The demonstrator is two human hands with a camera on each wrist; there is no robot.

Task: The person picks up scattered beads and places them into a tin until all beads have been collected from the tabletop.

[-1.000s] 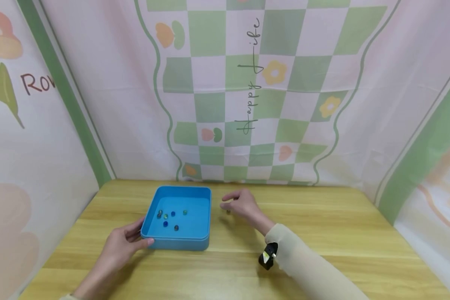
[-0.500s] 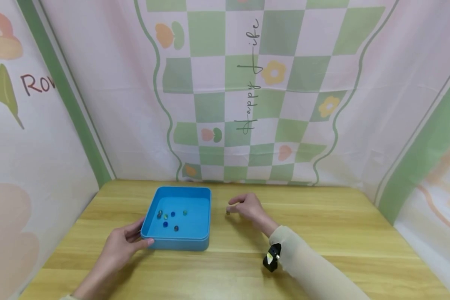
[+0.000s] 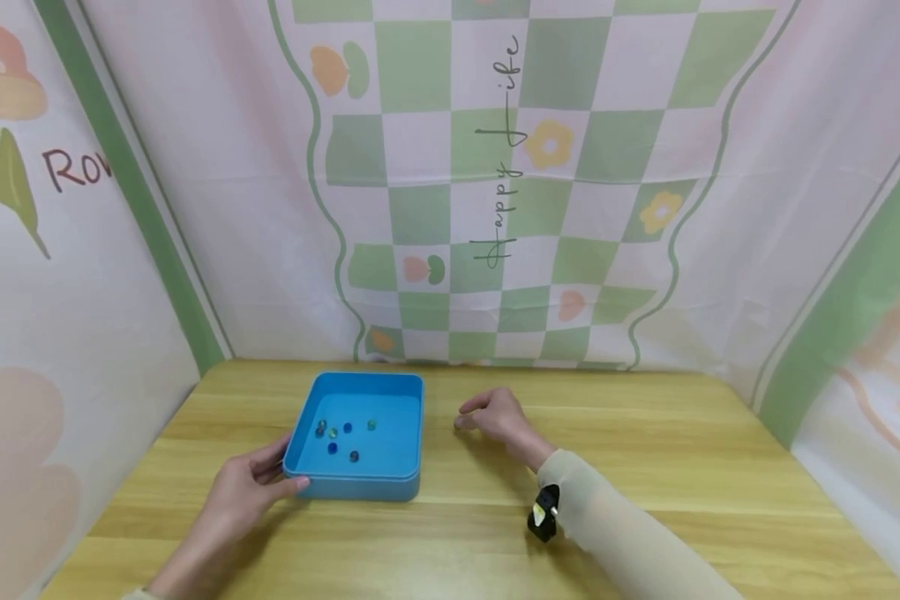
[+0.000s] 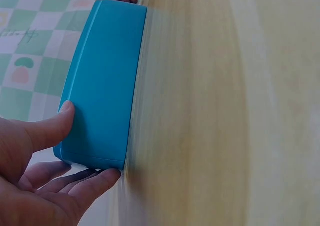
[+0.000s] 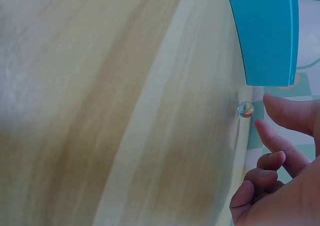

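A square blue box point(image 3: 397, 442) stands left of centre on the table, with several glass marbles point(image 3: 347, 427) scattered on its floor. At its near left corner my left hand point(image 3: 236, 492) grips it, the thumb on the front wall and the fingers round the left side point(image 4: 95, 111). To the right of the box, a clear marble with an orange streak point(image 5: 245, 109) lies on the tabletop. My right hand point(image 3: 495, 417) is just beside it, thumb and index finger apart and the other fingers curled. In the head view the thumb hides most of this marble.
The light wooden table point(image 3: 645, 467) reaches back to a hanging cloth point(image 3: 480, 192) with green and white checks. Patterned cloth also hangs at both sides. A small black device point(image 3: 543, 512) sits at my right wrist.
My right hand has shifted a little to the right, its fingertips now close about the loose marble. My left hand and the box have stayed in place.
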